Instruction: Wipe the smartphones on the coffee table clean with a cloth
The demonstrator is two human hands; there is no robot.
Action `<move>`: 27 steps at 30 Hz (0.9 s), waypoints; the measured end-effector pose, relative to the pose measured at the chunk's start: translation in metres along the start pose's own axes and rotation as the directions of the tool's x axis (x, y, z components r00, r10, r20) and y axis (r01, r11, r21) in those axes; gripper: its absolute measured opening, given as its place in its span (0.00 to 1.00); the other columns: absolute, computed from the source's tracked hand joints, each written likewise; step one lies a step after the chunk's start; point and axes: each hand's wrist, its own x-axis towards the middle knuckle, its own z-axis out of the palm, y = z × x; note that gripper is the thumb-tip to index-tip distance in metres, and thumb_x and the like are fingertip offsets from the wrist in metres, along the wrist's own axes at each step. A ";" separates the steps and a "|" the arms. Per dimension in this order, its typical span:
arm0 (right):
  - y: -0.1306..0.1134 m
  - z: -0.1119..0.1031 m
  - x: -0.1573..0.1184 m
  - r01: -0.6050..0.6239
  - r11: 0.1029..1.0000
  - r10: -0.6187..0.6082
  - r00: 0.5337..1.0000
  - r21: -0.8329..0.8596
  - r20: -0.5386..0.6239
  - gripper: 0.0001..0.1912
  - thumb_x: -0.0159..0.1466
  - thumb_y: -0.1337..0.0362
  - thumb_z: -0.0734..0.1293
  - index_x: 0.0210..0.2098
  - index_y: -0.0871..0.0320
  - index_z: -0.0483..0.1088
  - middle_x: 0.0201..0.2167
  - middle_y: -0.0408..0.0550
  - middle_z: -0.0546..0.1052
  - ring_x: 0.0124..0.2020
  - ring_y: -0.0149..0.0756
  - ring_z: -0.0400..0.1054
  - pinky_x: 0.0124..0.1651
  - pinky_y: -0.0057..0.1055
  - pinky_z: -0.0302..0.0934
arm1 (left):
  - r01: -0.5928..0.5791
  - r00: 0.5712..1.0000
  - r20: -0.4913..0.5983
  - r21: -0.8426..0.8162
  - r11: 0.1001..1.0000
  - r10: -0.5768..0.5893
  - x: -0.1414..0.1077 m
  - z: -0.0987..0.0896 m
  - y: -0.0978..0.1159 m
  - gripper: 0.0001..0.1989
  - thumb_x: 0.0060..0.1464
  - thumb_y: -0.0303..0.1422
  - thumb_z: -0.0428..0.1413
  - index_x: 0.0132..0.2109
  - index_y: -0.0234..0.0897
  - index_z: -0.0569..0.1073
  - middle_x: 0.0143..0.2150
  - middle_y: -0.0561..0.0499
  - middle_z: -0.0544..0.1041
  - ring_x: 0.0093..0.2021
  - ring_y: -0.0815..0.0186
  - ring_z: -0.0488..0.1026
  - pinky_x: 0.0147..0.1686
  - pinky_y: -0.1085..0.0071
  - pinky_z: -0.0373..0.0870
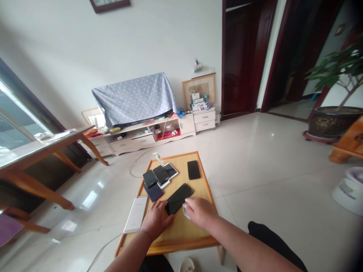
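Observation:
A black smartphone lies face up and slanted on a small wooden table. My left hand grips its lower left end, thumb along the near edge and fingers at the far side. At the phone's right edge, my right hand is closed on a crumpled white wipe; its exact material is hard to tell. Left of the phone lie a dark blue flat case and a white phone, back up. Another black phone rests apart at the far right of the tabletop.
Behind, two dark phones and a white-framed phone lie close together. A clear pump bottle stands at the far left. Beyond are a low TV cabinet, a wooden table and a potted plant.

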 end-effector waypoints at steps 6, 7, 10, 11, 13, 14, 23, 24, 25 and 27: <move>0.002 -0.010 0.004 -0.046 0.970 0.084 0.985 0.238 -0.152 0.15 0.70 0.57 0.59 0.46 0.52 0.75 0.47 0.49 0.80 0.50 0.41 0.71 0.51 0.32 0.58 | 0.090 0.996 -0.017 -0.066 0.994 -0.091 0.010 -0.003 0.008 0.25 0.46 0.40 0.63 0.52 0.40 0.75 0.51 0.45 0.78 0.55 0.51 0.72 0.58 0.55 0.67; 0.004 -0.011 0.005 -0.049 0.955 0.102 0.981 0.294 -0.166 0.16 0.71 0.57 0.58 0.48 0.52 0.75 0.48 0.50 0.79 0.51 0.41 0.71 0.52 0.32 0.58 | 0.114 0.993 -0.013 -0.088 0.990 -0.116 0.012 -0.004 0.008 0.24 0.46 0.42 0.63 0.51 0.40 0.76 0.50 0.45 0.78 0.53 0.52 0.73 0.56 0.56 0.68; 0.007 -0.009 0.010 -0.068 0.875 0.151 0.979 0.479 -0.137 0.18 0.71 0.54 0.58 0.47 0.54 0.75 0.44 0.50 0.80 0.47 0.40 0.73 0.49 0.32 0.62 | 0.204 0.979 0.035 -0.180 0.962 -0.201 0.020 -0.011 0.009 0.21 0.51 0.47 0.59 0.47 0.39 0.78 0.42 0.47 0.81 0.45 0.55 0.77 0.48 0.61 0.72; 0.007 -0.007 0.011 -0.084 0.836 0.164 0.981 0.542 -0.102 0.18 0.70 0.53 0.58 0.47 0.55 0.75 0.42 0.50 0.80 0.44 0.39 0.75 0.46 0.32 0.64 | 0.232 0.973 0.058 -0.215 0.949 -0.224 0.023 -0.014 0.009 0.21 0.53 0.48 0.57 0.46 0.39 0.79 0.40 0.48 0.81 0.43 0.56 0.78 0.46 0.62 0.72; 0.006 0.002 0.015 -0.134 0.739 0.187 0.982 0.661 -0.010 0.19 0.70 0.52 0.58 0.46 0.56 0.75 0.38 0.49 0.80 0.37 0.38 0.76 0.39 0.32 0.66 | 0.277 0.961 0.100 -0.284 0.918 -0.259 0.027 -0.020 0.010 0.22 0.55 0.51 0.55 0.44 0.39 0.80 0.38 0.49 0.82 0.42 0.57 0.78 0.43 0.64 0.73; 0.004 0.008 0.017 -0.165 0.682 0.197 0.980 0.712 0.039 0.20 0.69 0.52 0.58 0.47 0.57 0.74 0.38 0.49 0.80 0.35 0.37 0.76 0.37 0.31 0.66 | 0.298 0.955 0.115 -0.315 0.901 -0.275 0.028 -0.023 0.010 0.24 0.55 0.53 0.54 0.43 0.38 0.80 0.38 0.49 0.82 0.41 0.57 0.78 0.42 0.65 0.73; -0.024 0.056 0.038 -0.392 0.238 0.157 0.919 0.889 0.363 0.17 0.64 0.49 0.67 0.38 0.57 0.73 0.33 0.43 0.76 0.28 0.31 0.73 0.36 0.31 0.69 | 0.357 0.932 0.097 -0.411 0.839 -0.350 0.032 -0.022 0.020 0.28 0.54 0.57 0.52 0.39 0.35 0.81 0.33 0.47 0.81 0.37 0.56 0.78 0.40 0.63 0.73; -0.027 0.059 0.041 -0.409 0.203 0.157 0.911 0.890 0.382 0.17 0.64 0.48 0.67 0.38 0.57 0.73 0.32 0.43 0.76 0.28 0.31 0.73 0.36 0.32 0.69 | 0.347 0.935 0.084 -0.407 0.845 -0.344 0.031 -0.020 0.022 0.27 0.54 0.55 0.53 0.40 0.36 0.81 0.34 0.48 0.82 0.39 0.56 0.78 0.42 0.63 0.73; -0.029 0.061 0.044 -0.424 0.171 0.159 0.903 0.889 0.400 0.17 0.65 0.48 0.66 0.38 0.57 0.73 0.31 0.43 0.76 0.28 0.32 0.73 0.36 0.32 0.69 | 0.337 0.939 0.072 -0.402 0.851 -0.338 0.031 -0.019 0.024 0.25 0.54 0.54 0.54 0.40 0.38 0.81 0.36 0.48 0.82 0.40 0.56 0.78 0.43 0.63 0.73; -0.031 0.065 0.050 -0.450 0.120 0.165 0.888 0.885 0.429 0.16 0.66 0.50 0.65 0.37 0.58 0.73 0.30 0.44 0.76 0.30 0.33 0.73 0.37 0.33 0.70 | 0.318 0.945 0.057 -0.394 0.862 -0.322 0.029 -0.014 0.029 0.21 0.53 0.51 0.55 0.40 0.39 0.82 0.36 0.50 0.83 0.41 0.56 0.79 0.42 0.64 0.73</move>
